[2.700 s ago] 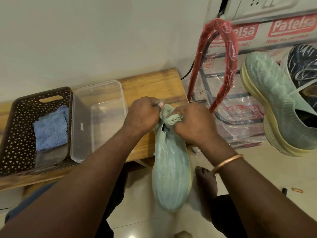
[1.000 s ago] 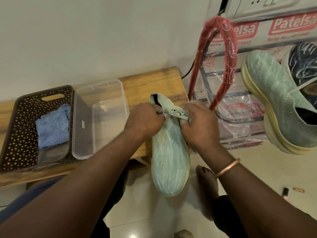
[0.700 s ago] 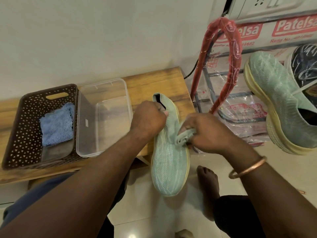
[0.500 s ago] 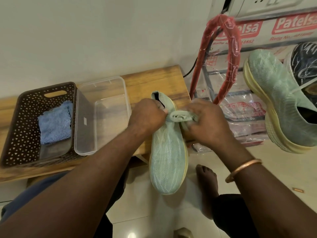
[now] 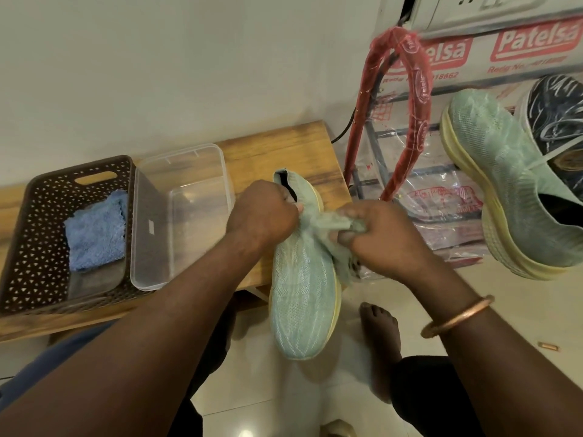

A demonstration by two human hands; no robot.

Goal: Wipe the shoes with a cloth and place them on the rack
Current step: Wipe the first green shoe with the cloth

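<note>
In the last half-second the right hand (image 5: 381, 241), fingers curled tight round the bunched green cloth (image 5: 328, 223), had dragged it from the throat of the shoe (image 5: 303, 288) to its 3 o'clock edge. The left hand (image 5: 262, 212) kept its fist on the collar, the shoe dead centre, toe at 6. Wiping looked unfinished to me; its mate (image 5: 511, 190) sat on the rack (image 5: 421, 86) at 2 o'clock. Cloth and shoe matched in colour, blurring their edges, and the left fingertips were hidden.

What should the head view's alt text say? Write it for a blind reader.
The left hand grips a pale green shoe at its collar while the right hand presses a green cloth against its side. A matching shoe sits on the rack at right.
</note>
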